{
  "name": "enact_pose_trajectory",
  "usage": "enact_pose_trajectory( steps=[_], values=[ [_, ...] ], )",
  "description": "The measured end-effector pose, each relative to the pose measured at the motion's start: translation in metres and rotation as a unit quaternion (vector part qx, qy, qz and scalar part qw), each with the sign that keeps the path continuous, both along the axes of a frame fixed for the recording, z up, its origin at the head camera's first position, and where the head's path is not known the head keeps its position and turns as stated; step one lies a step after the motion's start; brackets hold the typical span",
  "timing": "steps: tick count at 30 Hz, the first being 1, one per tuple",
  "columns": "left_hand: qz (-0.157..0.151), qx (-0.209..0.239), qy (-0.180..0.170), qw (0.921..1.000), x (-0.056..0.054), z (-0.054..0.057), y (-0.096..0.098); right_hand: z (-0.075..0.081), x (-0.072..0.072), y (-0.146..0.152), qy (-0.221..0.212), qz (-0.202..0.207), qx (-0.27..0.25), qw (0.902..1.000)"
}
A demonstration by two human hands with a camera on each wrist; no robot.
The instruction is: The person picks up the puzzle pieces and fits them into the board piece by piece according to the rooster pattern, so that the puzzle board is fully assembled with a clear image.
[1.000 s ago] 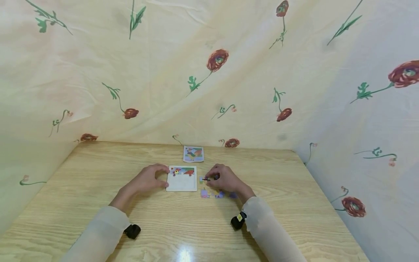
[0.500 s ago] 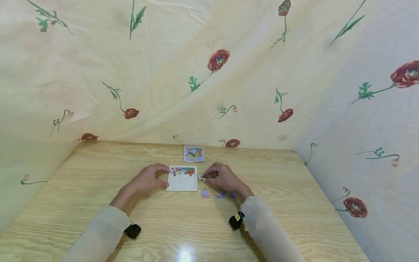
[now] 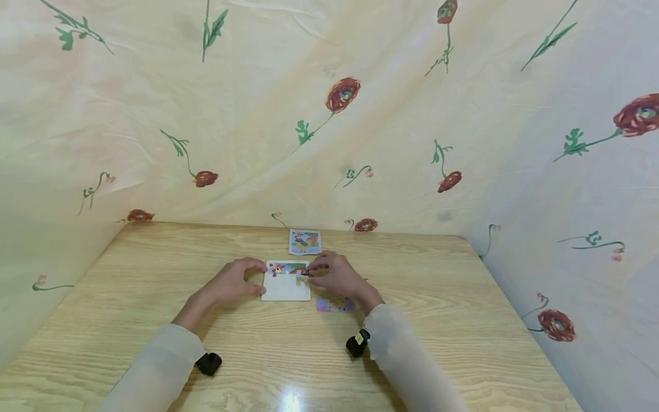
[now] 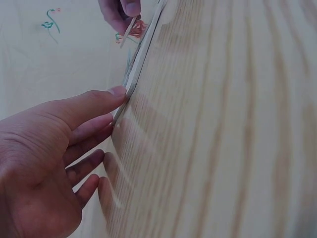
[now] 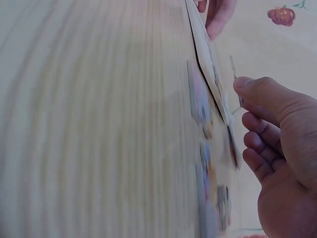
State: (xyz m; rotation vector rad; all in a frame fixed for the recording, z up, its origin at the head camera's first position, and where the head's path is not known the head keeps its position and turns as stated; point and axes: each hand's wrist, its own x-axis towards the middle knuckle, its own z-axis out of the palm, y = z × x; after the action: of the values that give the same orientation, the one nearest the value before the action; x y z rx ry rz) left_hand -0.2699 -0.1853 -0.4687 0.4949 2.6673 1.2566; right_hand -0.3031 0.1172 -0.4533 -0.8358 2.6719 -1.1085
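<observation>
A white puzzle tray [image 3: 283, 289] lies flat on the table, with colourful pieces along its top row and a bare lower part. My left hand [image 3: 233, 281] holds the tray's left edge, thumb near the lower corner and index finger near the upper one. Between thumb and fingertips my right hand [image 3: 337, 278] pinches a puzzle piece [image 3: 300, 279] over the tray's right side. In the right wrist view that puzzle piece [image 5: 233, 67] is tilted on edge, apart from the tray. Fingers partly hide it in the head view.
Several loose puzzle pieces [image 3: 323, 305] lie right of the tray, partly beneath my right hand. Behind the tray is a picture card [image 3: 305, 242]. A floral cloth [image 3: 247, 114] hangs at the back of the wooden table [image 3: 278, 355].
My right hand has moved left with the pinched puzzle piece, from beside the tray to over its right side. The left hand and the tray stay in place.
</observation>
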Motion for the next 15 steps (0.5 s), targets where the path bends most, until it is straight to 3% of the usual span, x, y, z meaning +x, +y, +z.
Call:
enact_pose_trajectory(
  steps=[8, 15],
  values=[
    [0.000, -0.004, 0.000, 1.0000, -0.001, -0.001, 0.000, -0.003, -0.001, -0.019, -0.021, 0.010, -0.010, 0.9997],
    [0.000, -0.006, 0.004, 1.0000, -0.001, -0.001, -0.001, -0.005, -0.003, -0.037, -0.014, 0.015, -0.013, 0.9997]
  ],
)
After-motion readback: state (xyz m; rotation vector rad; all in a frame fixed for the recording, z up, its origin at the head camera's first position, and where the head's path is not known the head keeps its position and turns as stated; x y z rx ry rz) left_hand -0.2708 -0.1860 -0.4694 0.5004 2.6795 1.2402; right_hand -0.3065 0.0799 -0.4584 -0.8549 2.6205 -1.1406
